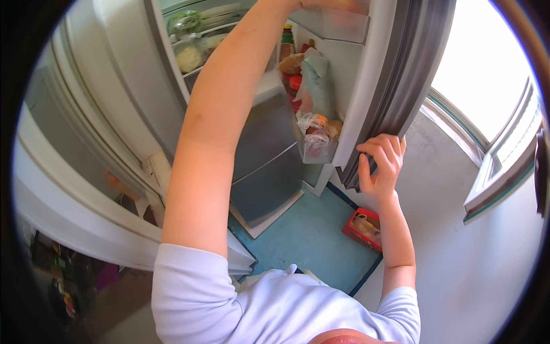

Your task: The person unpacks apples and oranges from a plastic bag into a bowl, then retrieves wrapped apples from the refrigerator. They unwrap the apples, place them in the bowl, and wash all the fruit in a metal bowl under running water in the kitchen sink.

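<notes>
My left arm stretches up across the open refrigerator. At the top edge, my left hand is mostly cut off, over the upper door bin; its fingers and anything in them cannot be made out. My right hand grips the lower edge of the open refrigerator door, its thumb towards the inner side. Below the upper bin, the lower door bin holds a green-labelled bottle with a yellow cap, red-lidded jars, a pale plastic bag and clear-wrapped food.
Vegetables in plastic sit on the refrigerator shelves. Dark drawer fronts stand below. A red crate with bagged items rests on the blue-green floor. An open window sash juts out at right; a white door frame stands left.
</notes>
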Action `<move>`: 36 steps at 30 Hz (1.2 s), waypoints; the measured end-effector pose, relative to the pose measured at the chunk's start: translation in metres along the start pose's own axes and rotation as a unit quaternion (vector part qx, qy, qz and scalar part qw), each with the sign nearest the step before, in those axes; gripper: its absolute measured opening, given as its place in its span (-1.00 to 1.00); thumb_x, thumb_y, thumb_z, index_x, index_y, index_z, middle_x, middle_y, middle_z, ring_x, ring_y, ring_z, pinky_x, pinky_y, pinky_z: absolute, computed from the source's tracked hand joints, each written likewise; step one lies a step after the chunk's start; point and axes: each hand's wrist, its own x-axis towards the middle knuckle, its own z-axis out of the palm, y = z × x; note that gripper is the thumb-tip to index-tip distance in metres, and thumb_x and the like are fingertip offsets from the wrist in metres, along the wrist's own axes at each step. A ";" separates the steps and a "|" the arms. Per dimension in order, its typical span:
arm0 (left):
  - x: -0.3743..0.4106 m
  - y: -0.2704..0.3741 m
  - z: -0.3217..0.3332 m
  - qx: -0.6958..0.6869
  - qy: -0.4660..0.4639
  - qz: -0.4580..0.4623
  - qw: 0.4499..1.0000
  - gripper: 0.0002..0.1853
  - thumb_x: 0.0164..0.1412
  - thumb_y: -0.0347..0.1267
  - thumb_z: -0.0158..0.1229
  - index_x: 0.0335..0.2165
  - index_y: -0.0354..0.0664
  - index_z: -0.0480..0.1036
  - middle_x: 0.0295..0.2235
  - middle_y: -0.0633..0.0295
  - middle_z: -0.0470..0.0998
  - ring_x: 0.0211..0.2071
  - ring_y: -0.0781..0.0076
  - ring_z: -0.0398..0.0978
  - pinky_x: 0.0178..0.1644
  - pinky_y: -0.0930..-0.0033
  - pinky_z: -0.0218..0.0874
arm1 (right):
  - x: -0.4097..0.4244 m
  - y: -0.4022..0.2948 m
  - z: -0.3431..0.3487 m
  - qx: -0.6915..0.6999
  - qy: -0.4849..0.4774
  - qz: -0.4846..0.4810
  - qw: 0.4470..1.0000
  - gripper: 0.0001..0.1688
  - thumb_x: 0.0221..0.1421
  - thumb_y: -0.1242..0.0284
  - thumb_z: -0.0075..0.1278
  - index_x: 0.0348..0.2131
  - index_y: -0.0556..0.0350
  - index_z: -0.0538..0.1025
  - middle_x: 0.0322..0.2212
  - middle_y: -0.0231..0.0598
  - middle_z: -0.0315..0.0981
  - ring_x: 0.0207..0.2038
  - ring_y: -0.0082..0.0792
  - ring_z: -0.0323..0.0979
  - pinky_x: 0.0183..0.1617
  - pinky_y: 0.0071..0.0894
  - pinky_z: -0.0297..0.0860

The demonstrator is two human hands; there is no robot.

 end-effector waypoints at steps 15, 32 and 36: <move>-0.287 0.058 0.123 -0.056 0.384 0.022 0.922 -0.94 0.08 -0.55 0.08 -0.40 -0.24 0.45 -0.34 0.14 0.47 -0.36 0.41 0.41 -0.31 0.47 0.25 | 0.012 -0.037 0.108 0.115 -0.082 -0.181 0.973 -0.92 -0.19 0.48 0.06 -0.59 0.03 0.43 -0.53 -0.40 0.39 -0.10 -0.36 0.34 0.20 0.55 -0.29; -0.732 0.088 -0.008 -0.319 0.287 -0.452 0.782 -0.85 0.22 -0.40 0.07 -0.30 -0.25 0.48 -0.35 0.29 0.55 -0.27 0.57 0.48 -0.24 0.50 0.28 | -0.042 -0.388 0.070 0.574 -0.113 -0.191 0.788 -0.92 -0.05 0.46 -0.09 -0.47 -0.07 0.46 -0.44 -0.28 0.36 -0.35 -0.15 0.40 -0.30 -0.22 0.38; -0.818 0.080 -0.055 -0.313 0.364 -0.480 0.734 -0.84 0.22 -0.40 0.06 -0.29 -0.26 0.48 -0.36 0.29 0.55 -0.27 0.58 0.48 -0.27 0.52 0.29 | -0.048 -0.525 0.119 0.604 -0.228 -0.109 0.755 -0.76 -0.16 0.63 0.02 -0.36 0.11 0.49 -0.33 -0.11 0.39 -0.26 -0.07 0.38 -0.21 -0.20 0.32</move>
